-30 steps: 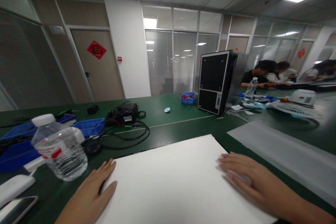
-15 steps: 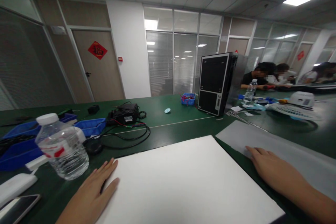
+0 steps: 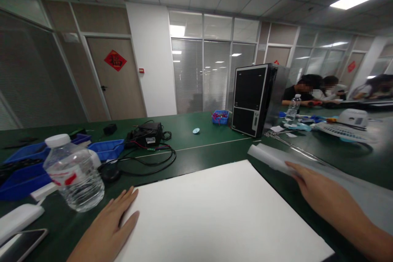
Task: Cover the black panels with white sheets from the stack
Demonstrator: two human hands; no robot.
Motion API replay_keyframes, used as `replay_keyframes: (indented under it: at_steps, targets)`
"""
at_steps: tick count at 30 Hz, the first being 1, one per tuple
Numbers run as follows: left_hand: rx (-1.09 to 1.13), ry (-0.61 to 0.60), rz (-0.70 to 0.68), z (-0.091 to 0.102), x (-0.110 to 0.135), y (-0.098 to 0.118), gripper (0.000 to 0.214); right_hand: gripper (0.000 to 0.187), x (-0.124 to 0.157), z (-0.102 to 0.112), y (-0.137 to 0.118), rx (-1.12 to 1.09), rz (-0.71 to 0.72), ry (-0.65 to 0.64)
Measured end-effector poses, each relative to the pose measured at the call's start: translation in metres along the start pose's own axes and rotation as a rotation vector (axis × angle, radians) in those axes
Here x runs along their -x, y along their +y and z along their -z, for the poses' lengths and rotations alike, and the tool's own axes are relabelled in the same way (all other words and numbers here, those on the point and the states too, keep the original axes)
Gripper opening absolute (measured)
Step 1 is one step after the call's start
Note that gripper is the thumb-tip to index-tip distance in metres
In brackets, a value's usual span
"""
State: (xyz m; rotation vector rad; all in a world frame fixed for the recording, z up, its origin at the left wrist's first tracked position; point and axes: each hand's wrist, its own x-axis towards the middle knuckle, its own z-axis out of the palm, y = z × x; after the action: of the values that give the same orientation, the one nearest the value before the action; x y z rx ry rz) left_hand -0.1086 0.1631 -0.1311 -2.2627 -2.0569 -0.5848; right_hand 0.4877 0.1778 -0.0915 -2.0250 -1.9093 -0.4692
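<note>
A large white sheet or panel (image 3: 215, 213) lies flat on the green table in front of me. My left hand (image 3: 107, 225) rests flat along its left edge, thumb spread apart on the white surface. To the right of the panel is a grey translucent sheet (image 3: 346, 190), its near-left edge curled up off the table. My right hand (image 3: 319, 188) is on that sheet with the fingers bent around its raised edge; the fingertips are partly hidden.
A water bottle (image 3: 73, 176), a phone (image 3: 23, 245) and blue trays (image 3: 107, 149) stand left. Beyond the panel are a black power adapter (image 3: 149, 133) with cables and a computer case (image 3: 250, 100). A white fan-like device (image 3: 346, 125) and people (image 3: 303, 90) are at the right.
My right hand has gone from lying flat on the translucent sheet to gripping its edge, which has risen and curled. My left hand stays in place.
</note>
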Motion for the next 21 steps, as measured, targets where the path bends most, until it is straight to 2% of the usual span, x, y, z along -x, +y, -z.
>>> replay_keyframes:
  at_steps: [2, 4, 6, 8, 11, 13, 15, 19, 21]
  targets:
    - [-0.002, -0.006, 0.006, 0.003, 0.001, 0.003, 0.066, 0.051, 0.003, 0.003, -0.010, -0.090, 0.119, 0.066]
    - [-0.008, -0.010, 0.009, 0.005, 0.002, 0.006, 0.067, 0.047, 0.010, 0.007, -0.024, -0.197, 0.325, 0.070]
    - [-0.015, -0.014, 0.009, 0.007, 0.002, 0.007, 0.067, 0.046, 0.020, 0.015, -0.042, -0.279, 0.549, 0.006]
    - [-0.026, -0.017, 0.011, 0.007, 0.001, 0.007, 0.067, 0.054, 0.029, 0.028, -0.061, -0.346, 0.738, -0.086]
    - [-0.033, -0.025, 0.008, 0.005, -0.001, 0.005, 0.068, 0.060, 0.038, 0.051, -0.088, -0.465, 0.907, -0.217]
    - [-0.030, -0.026, 0.005, 0.001, -0.003, 0.003, 0.069, 0.055, 0.039, 0.060, -0.096, -0.535, 0.913, -0.260]
    - [-0.020, -0.022, 0.005, -0.002, -0.004, 0.001, 0.069, 0.052, 0.038, 0.059, -0.092, -0.548, 0.852, -0.246]
    - [0.012, 0.008, -0.002, -0.008, -0.004, -0.004, 0.066, 0.038, 0.026, 0.035, -0.065, -0.415, 0.573, -0.118]
    - [0.021, 0.032, -0.013, -0.011, -0.003, -0.007, 0.063, 0.039, 0.019, 0.026, -0.053, -0.345, 0.423, -0.117]
